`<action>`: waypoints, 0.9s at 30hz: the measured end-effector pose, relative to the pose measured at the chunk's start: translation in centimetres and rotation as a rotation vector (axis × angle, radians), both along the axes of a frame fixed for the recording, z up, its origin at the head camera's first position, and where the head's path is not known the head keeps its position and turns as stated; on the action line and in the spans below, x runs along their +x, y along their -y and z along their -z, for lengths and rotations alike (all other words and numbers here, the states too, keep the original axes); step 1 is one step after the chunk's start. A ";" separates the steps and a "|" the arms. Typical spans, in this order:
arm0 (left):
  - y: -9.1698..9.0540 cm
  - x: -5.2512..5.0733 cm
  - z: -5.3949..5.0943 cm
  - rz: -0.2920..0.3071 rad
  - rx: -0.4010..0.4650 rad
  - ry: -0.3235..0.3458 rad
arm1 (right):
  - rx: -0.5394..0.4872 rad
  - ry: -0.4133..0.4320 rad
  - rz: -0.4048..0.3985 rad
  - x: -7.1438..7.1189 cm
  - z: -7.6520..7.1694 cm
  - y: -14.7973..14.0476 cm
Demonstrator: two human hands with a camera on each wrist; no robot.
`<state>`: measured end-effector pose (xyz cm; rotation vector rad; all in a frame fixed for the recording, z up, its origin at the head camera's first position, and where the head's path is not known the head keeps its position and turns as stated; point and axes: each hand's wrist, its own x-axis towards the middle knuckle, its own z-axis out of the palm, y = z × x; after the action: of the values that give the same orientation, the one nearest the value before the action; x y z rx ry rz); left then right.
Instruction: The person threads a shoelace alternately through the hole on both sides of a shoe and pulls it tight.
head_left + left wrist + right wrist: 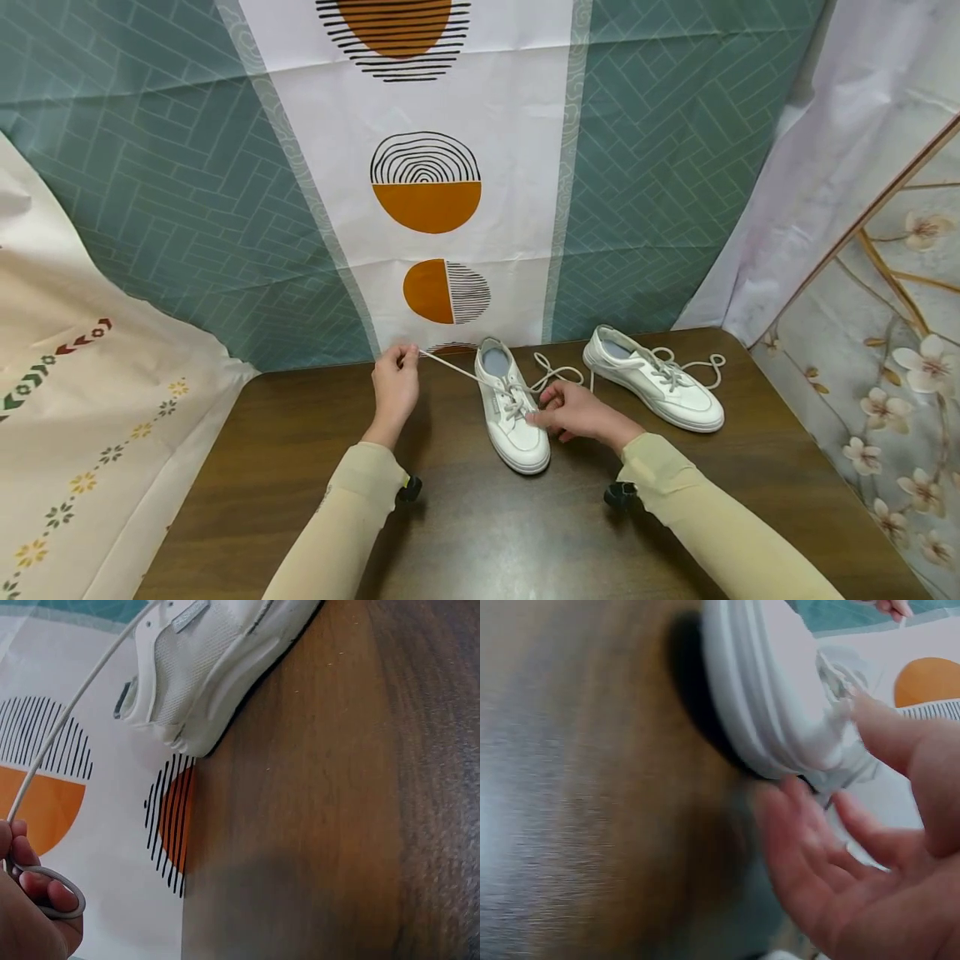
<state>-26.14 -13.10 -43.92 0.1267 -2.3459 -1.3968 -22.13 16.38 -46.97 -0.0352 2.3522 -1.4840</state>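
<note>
A white lace-up sneaker (517, 425) stands on the table, toe toward me, its lace loosely crossed over the tongue. My left hand (395, 382) pinches one end of its shoelace (453, 367), which runs taut from the shoe; in the left wrist view the lace end loops round the fingers (60, 896). At the shoe's right side is my right hand (573, 411), thumb against the upper near the laces, fingers loosely bent beside the sole. The right wrist view blurs this hand (855, 840) and the shoe's toe (765, 690). The lace's other end (558, 371) lies on the table behind the right hand.
A second white sneaker (660, 383) sits to the right, its laces (705, 364) loose over its side. The brown wooden table (300, 500) meets a patterned cloth backdrop (480, 108) at its back edge. Floral cloth (885, 433) hangs along the right side.
</note>
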 end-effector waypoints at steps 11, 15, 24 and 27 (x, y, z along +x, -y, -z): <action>-0.3 0.1 0.5 0.003 0.022 0.013 | 0.201 -0.349 -0.050 -2.1 -0.9 1.1; 0.0 0.1 0.7 -0.006 0.010 -0.005 | 0.110 -0.379 -0.001 -2.4 -1.3 0.5; 0.8 0.2 1.2 -0.043 0.007 -0.004 | 0.114 -0.488 0.065 -3.0 -2.3 -0.3; 0.9 0.1 1.1 -0.060 0.020 -0.032 | 0.194 -0.525 0.085 -3.2 -2.3 -0.2</action>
<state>-26.00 -14.03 -44.99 0.1783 -2.2836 -1.3843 -25.36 16.61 -44.67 -0.3144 2.9363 -1.4040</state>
